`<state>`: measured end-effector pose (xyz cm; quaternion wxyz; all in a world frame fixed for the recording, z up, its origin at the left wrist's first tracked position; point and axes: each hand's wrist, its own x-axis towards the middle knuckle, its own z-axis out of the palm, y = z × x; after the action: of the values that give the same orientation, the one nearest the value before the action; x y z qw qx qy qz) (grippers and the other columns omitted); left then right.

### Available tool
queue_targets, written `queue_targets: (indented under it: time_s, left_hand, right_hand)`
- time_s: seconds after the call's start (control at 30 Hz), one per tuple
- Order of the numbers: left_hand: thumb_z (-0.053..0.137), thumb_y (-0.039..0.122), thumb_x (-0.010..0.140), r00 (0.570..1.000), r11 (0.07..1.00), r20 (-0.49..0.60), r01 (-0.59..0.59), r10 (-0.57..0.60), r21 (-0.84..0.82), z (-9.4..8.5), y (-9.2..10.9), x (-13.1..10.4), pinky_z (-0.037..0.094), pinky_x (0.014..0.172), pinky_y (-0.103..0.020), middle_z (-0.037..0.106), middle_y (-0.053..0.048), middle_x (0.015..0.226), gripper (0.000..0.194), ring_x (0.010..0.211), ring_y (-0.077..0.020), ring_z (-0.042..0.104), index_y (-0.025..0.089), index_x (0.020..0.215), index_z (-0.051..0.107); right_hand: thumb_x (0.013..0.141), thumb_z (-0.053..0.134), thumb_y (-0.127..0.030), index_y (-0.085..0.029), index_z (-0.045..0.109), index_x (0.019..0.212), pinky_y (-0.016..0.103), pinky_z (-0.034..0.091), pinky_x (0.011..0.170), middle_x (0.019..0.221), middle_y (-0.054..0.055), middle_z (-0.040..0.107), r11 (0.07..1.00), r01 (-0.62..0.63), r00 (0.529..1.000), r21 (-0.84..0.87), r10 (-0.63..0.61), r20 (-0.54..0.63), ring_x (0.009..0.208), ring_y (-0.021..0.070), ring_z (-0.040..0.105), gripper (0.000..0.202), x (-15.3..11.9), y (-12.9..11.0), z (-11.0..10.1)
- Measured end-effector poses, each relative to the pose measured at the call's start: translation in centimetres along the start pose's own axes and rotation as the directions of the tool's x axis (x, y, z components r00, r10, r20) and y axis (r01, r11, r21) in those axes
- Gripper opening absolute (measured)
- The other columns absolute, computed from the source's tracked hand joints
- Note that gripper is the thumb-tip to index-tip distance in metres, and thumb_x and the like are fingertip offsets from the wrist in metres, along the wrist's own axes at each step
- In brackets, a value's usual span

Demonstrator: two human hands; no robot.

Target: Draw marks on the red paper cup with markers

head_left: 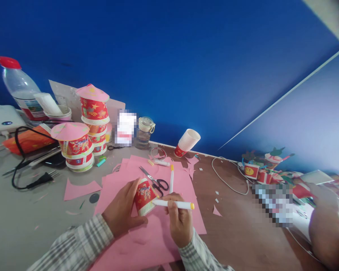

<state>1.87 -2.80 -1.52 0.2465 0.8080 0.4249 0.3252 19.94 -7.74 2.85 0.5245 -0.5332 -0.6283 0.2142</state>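
Note:
A red patterned paper cup [145, 196] is tilted over the pink paper [186, 214], gripped between the thumb and fingers of my left hand [124, 208]. My right hand [180, 221] is closed around a white marker [173, 204] with a yellow end. The marker's tip meets the cup's pale rim on the right side. Just beyond the cup lie black-handled scissors [158, 183], blades partly apart. A second yellow-capped marker [172, 178] rests on the paper beside them.
Stacked cups with pink paper cone tops [92, 92] stand at the left, near a black power plug [42, 180] and a bottle [22, 86]. Nested paper cups [188, 141] lean by the blue partition. Another person's arm [326, 222] reaches in at the right.

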Motion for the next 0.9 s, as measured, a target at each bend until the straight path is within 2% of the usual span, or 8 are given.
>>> queue_targets:
  time_s: [0.17, 0.3, 0.6, 0.9]
  left_hand:
    - [0.077, 0.052, 0.04, 1.0, 0.999, 0.015, 0.023, -0.023, -0.03, 0.02, -0.04, -0.04, 0.038, 0.089, -0.048, 0.037, -0.008, 0.123, 0.117, 0.109, -0.0306, 0.037, 0.029, 0.127, 0.002]
    - [0.078, 0.052, 0.039, 1.0, 0.999, 0.014, 0.023, -0.023, -0.03, -0.03, -0.05, -0.01, 0.038, 0.089, -0.047, 0.037, -0.008, 0.123, 0.119, 0.109, -0.0303, 0.038, 0.029, 0.127, 0.001]
    - [0.077, 0.052, 0.041, 0.999, 1.0, 0.036, 0.011, -0.01, -0.021, -0.09, -0.11, -0.01, 0.039, 0.089, -0.047, 0.036, -0.009, 0.123, 0.117, 0.109, -0.0295, 0.037, 0.029, 0.127, 0.001]
    - [0.077, 0.052, 0.041, 1.0, 0.999, 0.025, 0.014, -0.014, -0.032, -0.01, -0.04, -0.02, 0.039, 0.089, -0.047, 0.036, -0.008, 0.123, 0.118, 0.108, -0.0296, 0.038, 0.03, 0.126, 0.0]
  right_hand:
    - [0.083, 0.038, -0.026, -0.019, 0.063, 0.074, 0.023, 0.041, 0.041, 0.055, 0.0, 0.057, 0.996, -0.043, 0.999, 0.072, 0.042, 0.016, 0.04, 0.0143, 0.048, 0.027, -0.03, 0.24, -0.18]
    - [0.082, 0.04, -0.027, -0.018, 0.063, 0.072, 0.024, 0.042, 0.043, 0.051, -0.002, 0.053, 0.999, -0.033, 0.999, 0.034, 0.034, -0.019, 0.042, 0.0147, 0.049, 0.026, 0.33, 0.02, -0.03]
    - [0.083, 0.04, -0.032, -0.017, 0.064, 0.071, 0.023, 0.041, 0.039, 0.057, 0.002, 0.06, 0.991, -0.068, 0.998, 0.113, 0.066, 0.021, 0.039, 0.0131, 0.048, 0.031, 0.25, 0.01, -0.22]
    - [0.082, 0.041, -0.038, -0.017, 0.064, 0.067, 0.022, 0.04, 0.038, 0.049, -0.001, 0.053, 0.981, -0.131, 0.991, 0.141, 0.126, 0.043, 0.038, 0.0137, 0.047, 0.035, 0.49, 0.09, -0.16]
